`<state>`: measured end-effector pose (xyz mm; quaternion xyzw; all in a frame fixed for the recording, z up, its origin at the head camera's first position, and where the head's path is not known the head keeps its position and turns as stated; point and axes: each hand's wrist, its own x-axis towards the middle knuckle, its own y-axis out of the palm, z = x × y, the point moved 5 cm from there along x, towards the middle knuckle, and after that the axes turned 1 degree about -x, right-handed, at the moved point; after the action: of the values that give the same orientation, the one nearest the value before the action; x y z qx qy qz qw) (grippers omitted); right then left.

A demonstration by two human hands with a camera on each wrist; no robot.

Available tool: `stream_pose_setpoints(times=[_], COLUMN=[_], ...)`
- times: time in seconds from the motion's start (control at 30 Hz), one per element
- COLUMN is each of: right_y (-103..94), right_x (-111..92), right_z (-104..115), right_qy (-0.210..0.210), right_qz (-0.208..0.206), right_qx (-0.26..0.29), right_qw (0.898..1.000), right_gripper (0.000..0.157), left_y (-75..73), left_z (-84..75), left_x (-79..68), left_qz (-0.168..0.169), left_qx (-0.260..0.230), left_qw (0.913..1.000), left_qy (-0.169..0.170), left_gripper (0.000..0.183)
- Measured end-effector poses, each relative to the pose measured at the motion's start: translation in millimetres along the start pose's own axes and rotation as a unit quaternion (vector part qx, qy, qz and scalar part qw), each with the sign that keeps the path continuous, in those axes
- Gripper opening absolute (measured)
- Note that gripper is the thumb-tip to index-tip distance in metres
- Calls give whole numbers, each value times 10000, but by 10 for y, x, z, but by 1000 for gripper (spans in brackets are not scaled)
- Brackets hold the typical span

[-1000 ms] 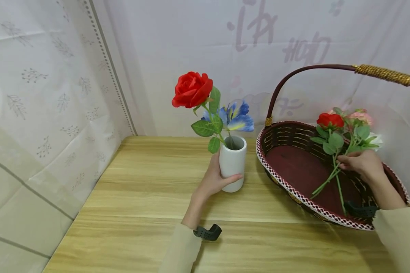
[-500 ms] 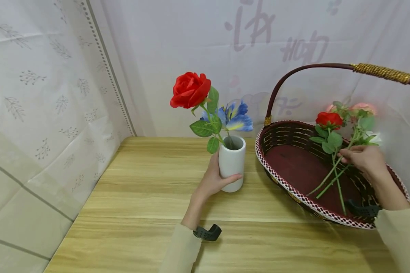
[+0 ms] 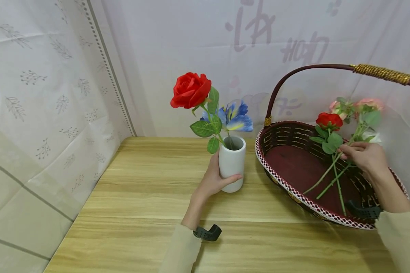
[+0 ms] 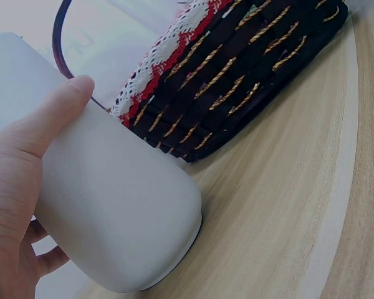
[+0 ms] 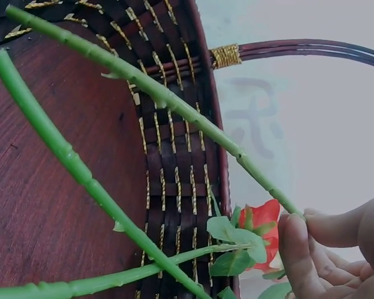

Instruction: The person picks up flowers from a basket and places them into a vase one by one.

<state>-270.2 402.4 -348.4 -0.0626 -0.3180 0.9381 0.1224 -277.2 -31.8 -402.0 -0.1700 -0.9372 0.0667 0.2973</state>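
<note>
My left hand [image 3: 214, 177] is wrapped around a white cylindrical vase [image 3: 233, 167] on the table, thumb across its front. A large red rose [image 3: 191, 90] and a blue iris-like flower [image 3: 237, 116] stand in the vase, leaning apart. Over the basket [image 3: 294, 163], my right hand [image 3: 367, 156] pinches a green stem [image 5: 193, 118] between thumb and fingertips. That stem seems to lead up to a pink flower [image 3: 370, 103]. Beside it in the basket lie a smaller red rose [image 3: 329, 120], another pink flower [image 3: 339, 110] and a white flower, mostly hidden behind the hand.
The basket's tall arched handle [image 3: 328, 66] rises over its opening, and its rim carries white lace trim [image 3: 283, 182]. Wood-grain table [image 3: 140, 197] extends left and in front. Patterned white cloth [image 3: 177, 38] hangs behind and at the left.
My right hand has shifted slightly up and drawn the pinched stem, whose lower end moved left; the pink flower moved up and right. The left hand and vase stay put.
</note>
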Motion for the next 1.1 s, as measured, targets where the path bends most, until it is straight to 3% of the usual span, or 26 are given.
stream_pose_setpoints(times=[0.2, 0.5, 0.83, 0.9, 1.03, 1.1], right_y=[-14, -41, -127, -145, -164, -175], right_x=[-12, -52, -137, -146, -146, -146], right_z=[53, 197, 363, 385, 429, 455], right_qy=[-283, -877, -1240, -1258, -1109, -1041], right_qz=[-219, -575, -1002, -1071, -1274, -1392], right_qx=[171, 1176, 1474, 1519, 1197, 981], right_qw=[9992, 9875, 9762, 9745, 9783, 9799], right_gripper=[60, 15, 6, 10, 6, 12], left_y=[6, 8, 3, 3, 4, 8], left_z=[-5, 14, 24, 28, 55, 94], left_x=[-6, -19, -19, -17, -13, -10], left_qz=[-6, 1, -41, -43, -61, -77], left_qx=[27, 24, 63, 44, 4, 5], left_qw=[10000, 10000, 9999, 9999, 10000, 10000], left_qy=[-2, -67, -92, -95, -18, 35], left_gripper=[96, 98, 98, 98, 99, 101])
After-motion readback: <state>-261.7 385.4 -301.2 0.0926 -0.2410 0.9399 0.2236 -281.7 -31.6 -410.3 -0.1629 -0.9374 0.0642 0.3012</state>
